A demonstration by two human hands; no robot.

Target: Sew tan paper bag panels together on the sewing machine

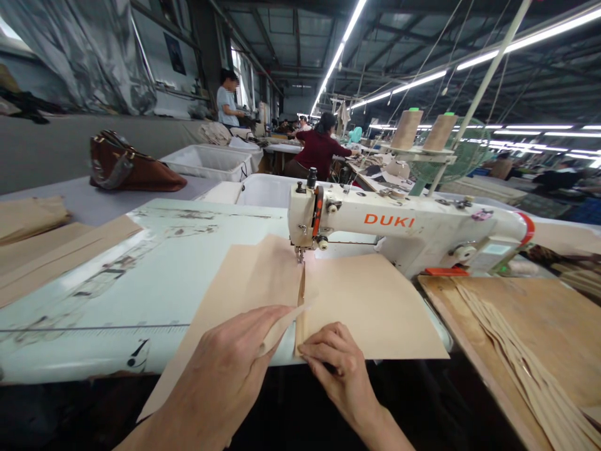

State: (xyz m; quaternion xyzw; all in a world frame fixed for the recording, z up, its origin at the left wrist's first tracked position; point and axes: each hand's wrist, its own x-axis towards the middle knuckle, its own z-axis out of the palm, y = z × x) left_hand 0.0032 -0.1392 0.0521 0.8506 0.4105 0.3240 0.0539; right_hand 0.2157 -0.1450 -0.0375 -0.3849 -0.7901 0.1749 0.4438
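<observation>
Two beige fabric panels lie under a white sewing machine (347, 216), meeting along a seam that runs toward me from the needle area (300, 254). My left hand (235, 351) grips the folded edge of the left beige panel (253, 269), its fingers closed round the material. On the near edge of the right beige panel (375, 307), my right hand (335, 357) pinches a narrow beige strip (301, 326) by the seam. Both hands are in front of the presser foot, a short way nearer to me.
Beige pieces (56, 250) are stacked at the left, with a brown handbag (136, 166) behind. A wooden board (530, 338) at the right bears several beige strips (521, 363). White bins (211, 163) and thread cones (407, 128) stand beyond. Other people (319, 150) work farther back.
</observation>
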